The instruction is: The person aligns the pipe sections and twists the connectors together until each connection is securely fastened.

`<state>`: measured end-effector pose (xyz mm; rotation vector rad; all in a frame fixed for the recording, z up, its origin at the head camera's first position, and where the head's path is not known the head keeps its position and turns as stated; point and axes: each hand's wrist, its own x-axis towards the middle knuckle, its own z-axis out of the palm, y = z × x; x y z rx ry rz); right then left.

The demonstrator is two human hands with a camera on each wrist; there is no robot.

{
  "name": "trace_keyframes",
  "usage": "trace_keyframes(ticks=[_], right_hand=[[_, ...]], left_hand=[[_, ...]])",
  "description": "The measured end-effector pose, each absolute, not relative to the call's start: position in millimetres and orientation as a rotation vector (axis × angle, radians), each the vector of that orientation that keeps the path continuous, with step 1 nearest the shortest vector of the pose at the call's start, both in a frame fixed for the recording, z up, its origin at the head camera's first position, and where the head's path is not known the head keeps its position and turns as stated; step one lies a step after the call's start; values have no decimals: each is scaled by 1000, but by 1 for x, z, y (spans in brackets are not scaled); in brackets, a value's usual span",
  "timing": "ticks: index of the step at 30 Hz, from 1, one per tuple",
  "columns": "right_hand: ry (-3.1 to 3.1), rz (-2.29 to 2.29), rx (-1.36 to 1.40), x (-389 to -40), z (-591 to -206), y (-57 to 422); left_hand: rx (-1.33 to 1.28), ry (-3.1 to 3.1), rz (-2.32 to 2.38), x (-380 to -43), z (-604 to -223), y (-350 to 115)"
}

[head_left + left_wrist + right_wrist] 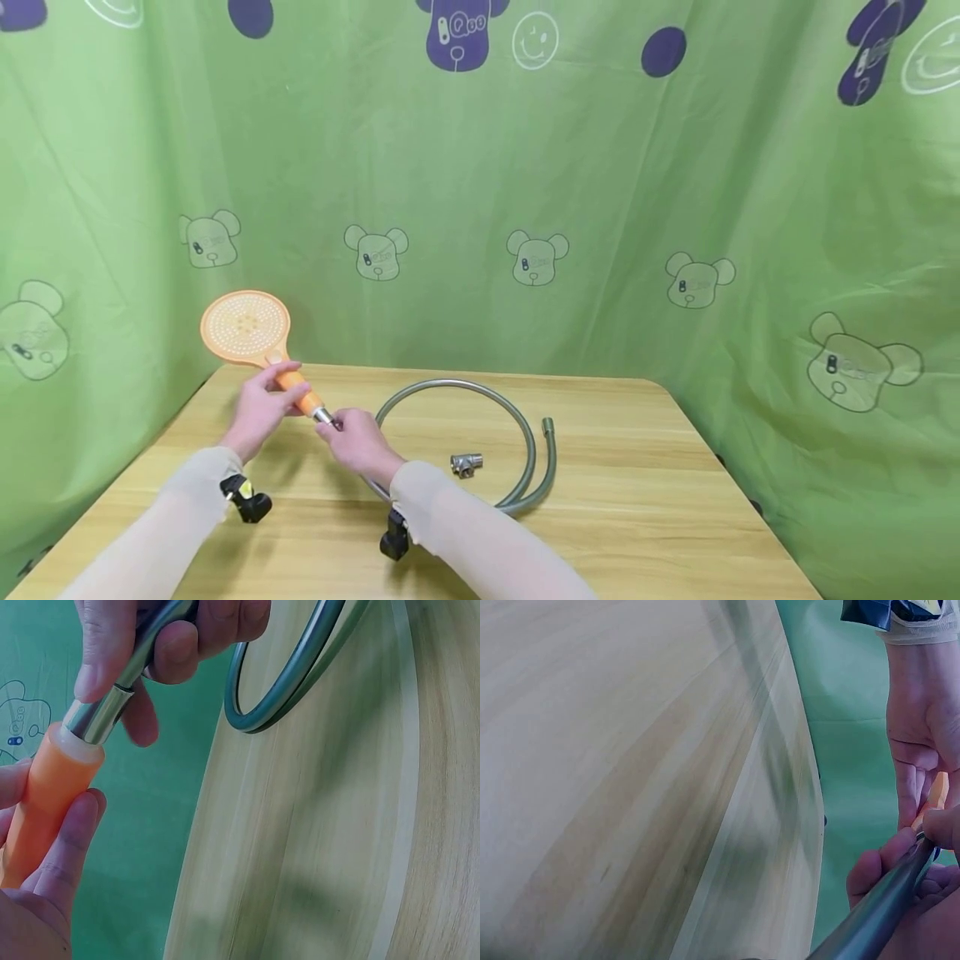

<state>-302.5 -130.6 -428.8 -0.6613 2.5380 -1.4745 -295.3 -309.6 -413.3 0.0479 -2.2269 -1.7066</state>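
Note:
An orange shower head (245, 325) with a pale round spray face is held above the table's left side. My left hand (260, 407) grips its orange handle (54, 787). At the handle's lower end, my right hand (362, 446) pinches the metal end fitting (101, 712) of a grey shower hose (531, 450). In the left wrist view the fitting meets the white collar of the handle; how far it is threaded cannot be seen. The hose loops over the table to its free end (548, 427). In the right wrist view, fingers (877, 862) wrap the hose.
A small metal tee valve (466, 464) lies on the wooden table (637, 500) inside the hose's loop. A green curtain (465, 167) with printed bear heads hangs behind and along both sides of the table. Each wrist carries a small black camera mount (249, 500).

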Motion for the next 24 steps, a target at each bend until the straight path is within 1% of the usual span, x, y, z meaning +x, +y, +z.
trace_keyframes(ticks=[11, 24], right_hand=[[2559, -1544, -566, -302, -432, -132], [2588, -1490, -610, -301, -426, -132]], left_hand=[[52, -2236, -1697, -293, -414, -307], [48, -2214, -1696, -293, -413, -306]])
